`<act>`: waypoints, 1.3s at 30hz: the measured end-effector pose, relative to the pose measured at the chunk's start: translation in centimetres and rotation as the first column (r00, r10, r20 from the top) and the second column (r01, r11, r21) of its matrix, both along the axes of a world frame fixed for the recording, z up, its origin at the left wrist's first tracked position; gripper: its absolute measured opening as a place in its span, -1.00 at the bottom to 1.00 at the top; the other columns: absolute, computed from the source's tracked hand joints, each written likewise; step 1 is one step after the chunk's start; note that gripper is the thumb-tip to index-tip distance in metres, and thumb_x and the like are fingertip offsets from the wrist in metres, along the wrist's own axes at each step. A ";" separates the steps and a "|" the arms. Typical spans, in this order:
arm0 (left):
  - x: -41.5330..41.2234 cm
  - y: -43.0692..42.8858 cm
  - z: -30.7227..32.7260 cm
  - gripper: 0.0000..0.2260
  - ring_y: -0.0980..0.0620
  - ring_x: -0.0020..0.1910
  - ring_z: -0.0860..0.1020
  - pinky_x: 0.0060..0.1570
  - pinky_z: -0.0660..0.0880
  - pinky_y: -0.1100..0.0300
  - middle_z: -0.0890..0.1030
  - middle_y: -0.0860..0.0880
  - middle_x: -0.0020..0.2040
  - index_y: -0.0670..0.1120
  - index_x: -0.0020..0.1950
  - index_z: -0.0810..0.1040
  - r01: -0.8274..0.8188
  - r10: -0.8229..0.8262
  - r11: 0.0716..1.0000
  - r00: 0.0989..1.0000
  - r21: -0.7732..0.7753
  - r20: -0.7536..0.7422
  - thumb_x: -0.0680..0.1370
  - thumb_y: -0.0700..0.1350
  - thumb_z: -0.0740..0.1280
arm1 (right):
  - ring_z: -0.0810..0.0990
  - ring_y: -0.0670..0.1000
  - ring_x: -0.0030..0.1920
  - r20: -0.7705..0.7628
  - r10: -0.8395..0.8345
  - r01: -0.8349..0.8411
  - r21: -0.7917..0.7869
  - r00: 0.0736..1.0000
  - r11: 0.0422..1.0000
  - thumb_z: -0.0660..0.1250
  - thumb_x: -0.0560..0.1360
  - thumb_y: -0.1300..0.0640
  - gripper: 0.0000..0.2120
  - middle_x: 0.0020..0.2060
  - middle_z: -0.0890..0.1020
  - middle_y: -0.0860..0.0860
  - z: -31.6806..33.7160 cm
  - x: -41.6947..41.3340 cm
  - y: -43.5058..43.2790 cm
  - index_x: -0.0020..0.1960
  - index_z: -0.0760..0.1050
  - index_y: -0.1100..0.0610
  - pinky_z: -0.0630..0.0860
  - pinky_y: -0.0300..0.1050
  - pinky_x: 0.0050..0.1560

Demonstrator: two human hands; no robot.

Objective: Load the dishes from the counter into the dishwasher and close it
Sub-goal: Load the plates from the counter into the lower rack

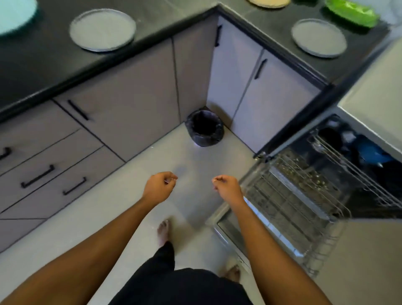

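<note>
Two grey plates lie on the black L-shaped counter (39,65): one grey plate (102,29) at upper left, another grey plate (319,37) at upper right. A light blue dish (15,15) sits at the far left corner, a green dish (351,12) and a beige dish (269,2) at the top right. The dishwasher (359,174) stands open at the right, its lower rack (293,196) pulled out over the door and dark and blue items in the upper rack. My left hand (159,187) and my right hand (227,187) hang over the floor with loosely curled fingers, holding nothing.
A small black-lined bin (204,128) stands in the floor corner under the counters. Grey cabinet doors and drawers with black handles line both counter runs. The open dishwasher door (250,230) juts into the floor by my bare feet.
</note>
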State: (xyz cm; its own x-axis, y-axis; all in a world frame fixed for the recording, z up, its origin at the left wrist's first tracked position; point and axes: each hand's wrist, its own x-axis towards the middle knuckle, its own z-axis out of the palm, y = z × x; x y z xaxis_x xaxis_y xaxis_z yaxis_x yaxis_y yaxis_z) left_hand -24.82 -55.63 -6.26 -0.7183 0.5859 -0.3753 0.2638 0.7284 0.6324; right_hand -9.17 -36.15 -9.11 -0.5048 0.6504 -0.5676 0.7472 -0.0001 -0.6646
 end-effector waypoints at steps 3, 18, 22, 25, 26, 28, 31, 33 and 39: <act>-6.3 -4.1 1.3 -0.86 0.14 -0.22 0.55 -0.13 0.49 0.23 0.62 0.11 -0.20 0.06 0.02 0.68 -0.062 0.062 0.998 0.998 0.008 -0.011 0.56 -0.09 0.33 | 0.67 0.08 -0.22 -0.034 0.017 -0.018 -0.024 0.999 1.000 0.39 0.48 0.08 -0.80 -0.37 0.67 0.01 1.0 -7.7 -2.8 -0.32 0.61 0.00 0.61 0.10 0.02; -30.7 -2.0 6.2 -0.81 0.03 0.04 0.53 0.02 0.52 0.04 0.63 0.08 0.03 0.02 0.10 0.66 -0.314 0.393 0.909 0.864 0.273 -0.315 0.53 -0.12 0.34 | 0.63 -0.04 -0.16 -0.350 0.296 -0.275 0.108 0.889 0.955 0.41 0.53 0.13 -0.94 -0.21 0.69 -0.01 7.6 -38.4 1.3 -0.10 0.65 0.02 0.54 -0.07 -0.05; -36.8 0.8 8.4 -0.77 0.04 0.04 0.58 0.07 0.54 0.08 0.65 0.00 0.05 -0.09 0.16 0.64 -0.404 0.514 0.851 0.774 0.336 -0.370 0.51 -0.13 0.39 | 0.61 -0.05 -0.17 -0.412 0.296 -0.240 0.183 0.862 0.953 0.39 0.54 0.11 -0.92 -0.19 0.67 -0.03 10.0 -46.0 5.2 0.01 0.65 0.05 0.53 -0.11 -0.08; -39.7 1.6 9.4 -0.69 -0.02 0.08 0.57 0.11 0.45 0.20 0.64 -0.06 0.08 -0.12 0.22 0.61 -0.461 0.547 0.837 0.719 0.296 -0.429 0.50 -0.09 0.45 | 0.59 -0.04 -0.10 -0.469 0.331 -0.207 0.297 0.819 0.932 0.39 0.55 0.11 -0.81 -0.09 0.63 -0.02 11.9 -50.5 7.2 0.14 0.63 0.07 0.52 -0.16 0.00; -40.9 1.9 9.5 -0.66 -0.02 0.12 0.54 0.13 0.43 0.18 0.62 -0.06 0.11 -0.10 0.25 0.59 -0.494 0.560 0.828 0.709 0.264 -0.429 0.50 -0.04 0.45 | 0.57 -0.02 -0.07 -0.457 0.356 -0.214 0.333 0.815 0.918 0.39 0.55 0.11 -0.78 -0.06 0.59 -0.01 12.2 -52.5 7.9 0.18 0.62 0.09 0.51 -0.15 0.03; -42.5 2.2 9.6 -0.59 -0.03 0.18 0.51 0.19 0.43 0.09 0.59 -0.05 0.19 -0.08 0.30 0.55 -0.539 0.577 0.814 0.705 0.217 -0.413 0.52 0.07 0.41 | 0.52 0.01 0.01 -0.378 0.413 -0.267 0.382 0.828 0.885 0.37 0.56 0.09 -0.72 0.01 0.49 0.00 12.5 -55.2 8.8 0.26 0.56 0.10 0.49 -0.11 0.09; -45.5 2.6 9.3 -0.45 -0.08 0.27 0.49 0.28 0.43 -0.02 0.56 -0.08 0.28 -0.11 0.36 0.50 -0.519 0.527 0.841 0.724 0.152 -0.446 0.51 0.22 0.31 | 0.44 0.07 0.18 -0.225 0.439 -0.309 0.444 0.870 0.841 0.34 0.57 0.01 -0.59 0.16 0.41 0.04 12.5 -58.5 9.6 0.36 0.45 0.15 0.46 -0.08 0.11; -47.2 3.0 9.0 -0.40 -0.10 0.33 0.46 0.33 0.40 -0.05 0.52 -0.10 0.35 -0.13 0.39 0.48 -0.497 0.482 0.861 0.729 0.109 -0.486 0.52 0.27 0.25 | 0.40 0.05 0.15 -0.060 0.479 -0.360 0.580 0.876 0.731 0.31 0.56 -0.09 -0.60 0.16 0.39 0.03 12.5 -59.6 9.5 0.28 0.44 0.13 0.47 -0.06 -0.03; -49.8 4.0 8.1 -0.39 -0.05 0.42 0.36 0.41 0.30 -0.08 0.45 -0.05 0.43 -0.07 0.46 0.43 -0.498 0.416 0.867 0.722 0.002 -0.553 0.58 0.31 0.11 | 0.42 0.04 0.15 0.050 0.461 -0.393 0.609 0.886 0.689 0.29 0.55 -0.20 -0.49 0.19 0.40 0.03 12.7 -62.3 9.1 0.37 0.41 0.08 0.36 -0.11 -0.09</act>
State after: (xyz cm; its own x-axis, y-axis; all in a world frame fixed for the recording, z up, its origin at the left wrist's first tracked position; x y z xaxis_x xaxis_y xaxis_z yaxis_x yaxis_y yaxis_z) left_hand -74.65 -51.59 1.80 -0.9906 0.1063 0.0858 0.1312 0.9147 0.3823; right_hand -71.52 -27.01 3.55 -0.8427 0.5326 -0.0781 0.4981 0.7164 -0.4885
